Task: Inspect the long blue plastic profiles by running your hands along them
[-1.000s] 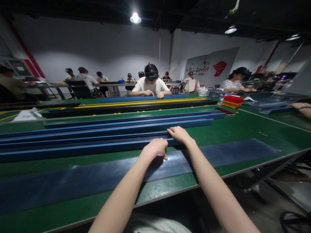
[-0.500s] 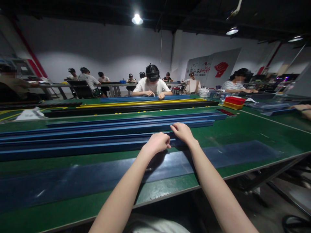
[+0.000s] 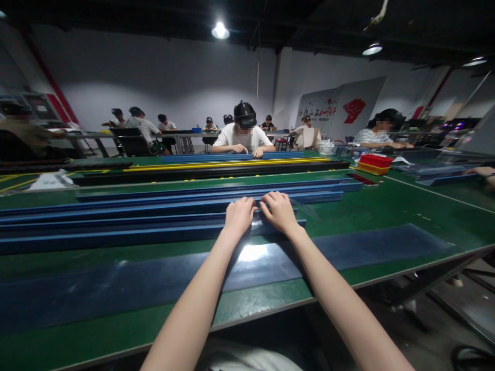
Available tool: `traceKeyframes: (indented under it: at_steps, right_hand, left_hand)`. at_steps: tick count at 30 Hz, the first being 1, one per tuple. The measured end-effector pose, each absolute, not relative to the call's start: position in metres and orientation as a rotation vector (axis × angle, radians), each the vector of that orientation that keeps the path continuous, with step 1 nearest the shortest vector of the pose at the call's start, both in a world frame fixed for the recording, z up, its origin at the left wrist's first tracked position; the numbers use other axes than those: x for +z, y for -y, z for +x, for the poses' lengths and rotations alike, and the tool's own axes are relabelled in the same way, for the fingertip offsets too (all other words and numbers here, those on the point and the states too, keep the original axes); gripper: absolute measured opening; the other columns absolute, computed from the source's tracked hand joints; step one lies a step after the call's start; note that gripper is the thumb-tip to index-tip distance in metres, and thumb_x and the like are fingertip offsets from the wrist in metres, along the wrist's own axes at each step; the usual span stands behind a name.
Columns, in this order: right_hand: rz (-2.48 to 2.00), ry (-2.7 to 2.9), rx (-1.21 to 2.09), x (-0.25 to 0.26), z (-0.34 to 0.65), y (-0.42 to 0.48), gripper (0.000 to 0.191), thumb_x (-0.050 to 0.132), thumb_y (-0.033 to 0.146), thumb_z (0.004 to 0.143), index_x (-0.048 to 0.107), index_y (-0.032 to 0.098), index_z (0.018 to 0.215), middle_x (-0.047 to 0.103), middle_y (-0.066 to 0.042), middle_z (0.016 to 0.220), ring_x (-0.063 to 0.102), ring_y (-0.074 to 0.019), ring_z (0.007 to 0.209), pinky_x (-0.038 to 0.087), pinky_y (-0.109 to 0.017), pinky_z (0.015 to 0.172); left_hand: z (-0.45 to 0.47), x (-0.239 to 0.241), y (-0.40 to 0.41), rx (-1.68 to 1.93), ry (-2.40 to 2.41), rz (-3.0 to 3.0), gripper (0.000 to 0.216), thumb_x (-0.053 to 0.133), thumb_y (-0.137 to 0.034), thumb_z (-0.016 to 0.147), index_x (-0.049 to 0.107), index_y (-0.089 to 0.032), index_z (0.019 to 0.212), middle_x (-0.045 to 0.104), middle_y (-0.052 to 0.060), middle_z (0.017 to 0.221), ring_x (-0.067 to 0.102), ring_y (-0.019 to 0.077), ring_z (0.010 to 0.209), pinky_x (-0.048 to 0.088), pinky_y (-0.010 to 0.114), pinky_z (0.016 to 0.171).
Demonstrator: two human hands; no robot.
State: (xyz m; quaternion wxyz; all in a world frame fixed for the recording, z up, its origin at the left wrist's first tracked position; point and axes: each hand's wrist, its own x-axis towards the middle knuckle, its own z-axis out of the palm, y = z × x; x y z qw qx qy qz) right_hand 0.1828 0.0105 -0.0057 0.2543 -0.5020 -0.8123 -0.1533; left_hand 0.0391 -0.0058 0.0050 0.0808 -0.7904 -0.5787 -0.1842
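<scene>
Both hands are over the right part of the nearest blue rail, which lies lengthwise across the green counter, its right end just beyond the right hand. The left hand is close beside it, and the two sets of curled fingers face each other across a narrow gap. The grip of each hand looks narrow, but the fingertips are turned away or hidden, so I cannot tell whether either one pinches anything. Something thin and clear shows faintly to the right of the right hand; what it is fastened to, if anything, is unclear. Nearer the person, a long bluish sheet lies flat under the forearms, and more blue rails lie just behind the nearest one. As a judgement, the rail could slide or twist if one hand pressed harder than the other, since nothing visible clamps it, and it might then knock the rails behind. The clear piece could crease or snag if pulled at an angle. A dropped forearm or dragging wrist might scuff the shiny sheet or push it towards the counter's front edge.
</scene>
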Motion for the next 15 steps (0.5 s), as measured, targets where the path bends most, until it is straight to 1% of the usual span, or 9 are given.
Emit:
traceKeyframes:
  at_steps: [3, 6, 10, 15]
  right_hand:
    - [-1.45, 2.34, -0.298, -0.012, 0.176, -0.012, 0.032, 0.032, 0.036, 0.09, 0.057, 0.017, 0.101, 0.059, -0.009, 0.104, 0.048, -0.02, 0.098, 0.029, -0.031, 0.082]
    - [-1.524, 2.403, -0.168, -0.015, 0.175, -0.014, 0.033, 0.032, 0.036, 0.09, 0.056, 0.018, 0.103, 0.06, -0.009, 0.106, 0.05, -0.0194, 0.098, 0.031, -0.03, 0.079]
    - [-1.558, 2.412, -0.104, -0.013, 0.18, -0.015, 0.032, 0.033, 0.036, 0.089, 0.057, 0.019, 0.101, 0.062, -0.007, 0.104, 0.051, -0.0191, 0.099, 0.032, -0.029, 0.079]
    - [-1.661, 2.373, -0.03, -0.01, 0.192, -0.02, 0.032, 0.033, 0.037, 0.089, 0.059, 0.02, 0.098, 0.061, -0.007, 0.104, 0.053, -0.0184, 0.098, 0.032, -0.028, 0.078]
  left_hand:
    - [0.034, -0.004, -0.001, -0.513, 1.778, -2.336, 0.023, 0.04, -0.031, 0.088, 0.054, -0.019, 0.103, 0.059, 0.007, 0.103, 0.053, 0.0201, 0.098, 0.04, 0.03, 0.081]
    - [0.032, -0.008, -0.004, -0.488, 1.805, -2.332, 0.024, 0.038, -0.03, 0.088, 0.056, -0.019, 0.099, 0.058, 0.007, 0.104, 0.05, 0.0208, 0.1, 0.039, 0.03, 0.082]
    - [0.034, -0.008, -0.003, -0.502, 1.758, -2.331, 0.025, 0.036, -0.026, 0.088, 0.057, -0.019, 0.098, 0.055, 0.008, 0.106, 0.049, 0.0211, 0.099, 0.039, 0.031, 0.08]
    - [0.035, -0.006, -0.001, -0.504, 1.775, -2.339, 0.025, 0.035, -0.026, 0.088, 0.058, -0.02, 0.097, 0.055, 0.008, 0.105, 0.048, 0.0216, 0.101, 0.037, 0.033, 0.083]
